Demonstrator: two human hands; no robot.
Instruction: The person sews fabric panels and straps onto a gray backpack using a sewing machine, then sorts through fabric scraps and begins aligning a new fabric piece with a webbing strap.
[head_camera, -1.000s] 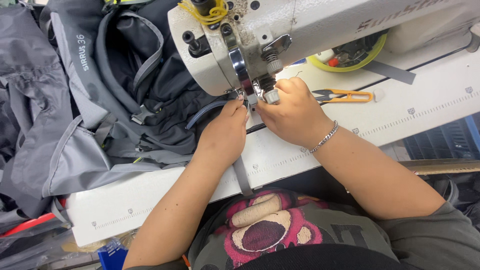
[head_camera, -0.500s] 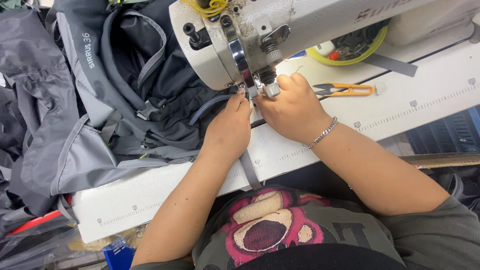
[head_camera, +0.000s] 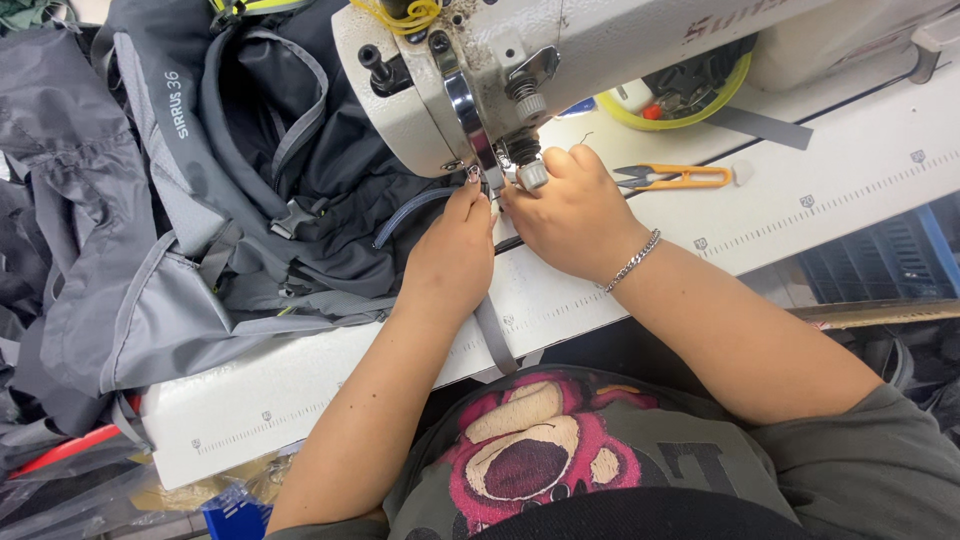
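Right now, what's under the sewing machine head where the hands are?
Both the left hand and right hand press a grey strap on the white table, beside the grey backpack. The needle point and seam are covered by fingers.

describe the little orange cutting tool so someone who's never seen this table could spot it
Start at the white sewing machine on the white table. Just right of the right hand, below the machine's arm, lie the thread snips flat on the tabletop. They alone are orange, with dark blades pointing toward the hand.
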